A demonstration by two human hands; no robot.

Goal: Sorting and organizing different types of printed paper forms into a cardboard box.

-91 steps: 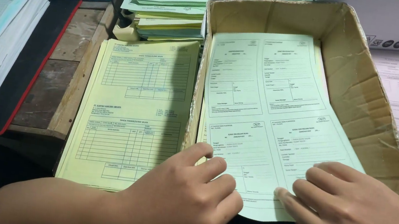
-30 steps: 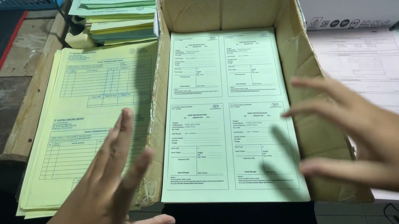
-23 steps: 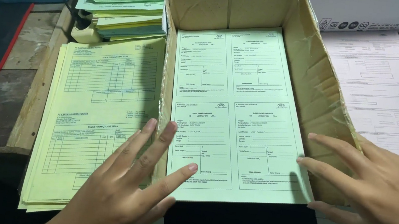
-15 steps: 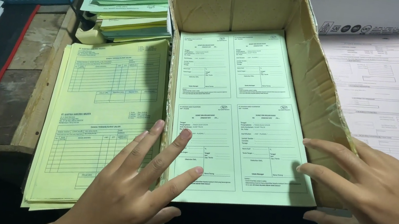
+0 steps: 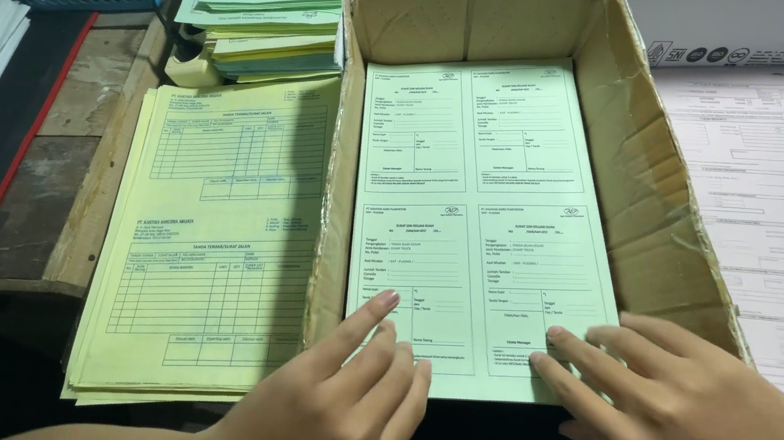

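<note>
Both hands rest flat, open and holding nothing, on the near edge of a pale green form (image 5: pixel 487 228) lying in a cardboard box (image 5: pixel 651 209); left hand (image 5: pixel 337 405) at its near-left corner, right hand (image 5: pixel 680 409) at its near-right; the form's long axis runs straight away from the person; yellow forms (image 5: pixel 208 236) lie just left.
</note>
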